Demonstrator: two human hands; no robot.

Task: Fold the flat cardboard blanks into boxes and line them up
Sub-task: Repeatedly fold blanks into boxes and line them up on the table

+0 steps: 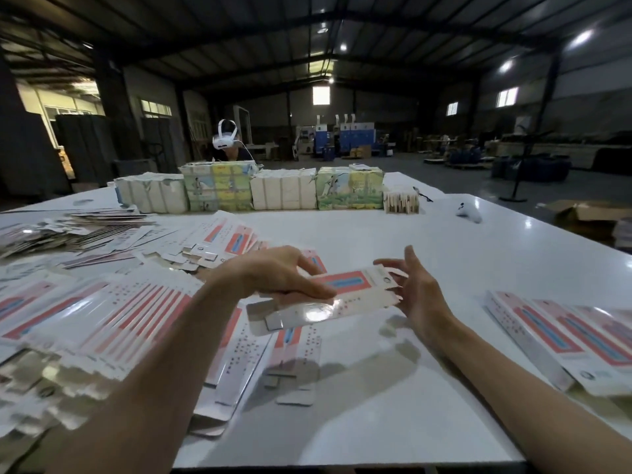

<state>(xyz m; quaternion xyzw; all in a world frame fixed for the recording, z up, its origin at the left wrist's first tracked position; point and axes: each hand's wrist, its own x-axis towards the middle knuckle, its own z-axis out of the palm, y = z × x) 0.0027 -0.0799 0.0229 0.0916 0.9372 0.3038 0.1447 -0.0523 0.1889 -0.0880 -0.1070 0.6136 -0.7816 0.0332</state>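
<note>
Left hand (pixel 277 273) pinches a blank (pixel 342 302); right hand (pixel 415 292), fingers spread, beside it.

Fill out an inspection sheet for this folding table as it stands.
Surface: white glossy table, reflecting the roof lights.
Job's things: one blank held above the table; heap of flat blanks at left; folded boxes lined up at right.
Clutter: wrapped packs along the far edge; white controller.
Grippers: left hand grips the blank; right hand open at its right end.
Cables: thin white lead from the headset across the table.
Surroundings: dim warehouse; person wearing that headset; open carton at right.
</note>
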